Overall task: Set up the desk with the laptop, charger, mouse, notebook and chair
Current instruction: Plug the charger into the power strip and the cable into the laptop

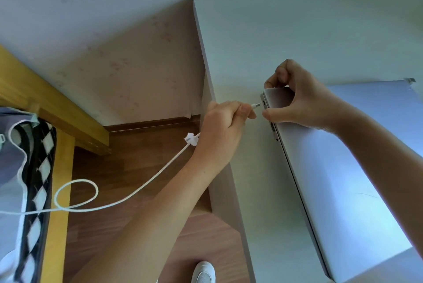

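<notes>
Step judged: charger plug being brought to the laptop port, not yet seated.

At 9 o'clock, one white charger cable (128, 195) is draped off a bed (34, 168) and looped once above the wooden floor (137, 145); one white clip (190, 139) is seen on it. Near centre, the left hand (220, 127) is closed on the plug, fingers (246, 111) pinching it; the metal plug tip (256, 106) is held just short of the port (265, 103), apart from it. At 3 o'clock, the right hand (295, 99) is gripping the closed laptop (343, 179) at its far-left corner, thumb under the edge; the laptop lies flat on the white table (274, 42).

To be done well: the tip should be kept level and square to the slot, the laptop braced against sliding, cable slack kept loose.

Count: one laptop, one cable, one plug, two hands, one shoe (203, 272); mouse, notebook, chair not in view.
</notes>
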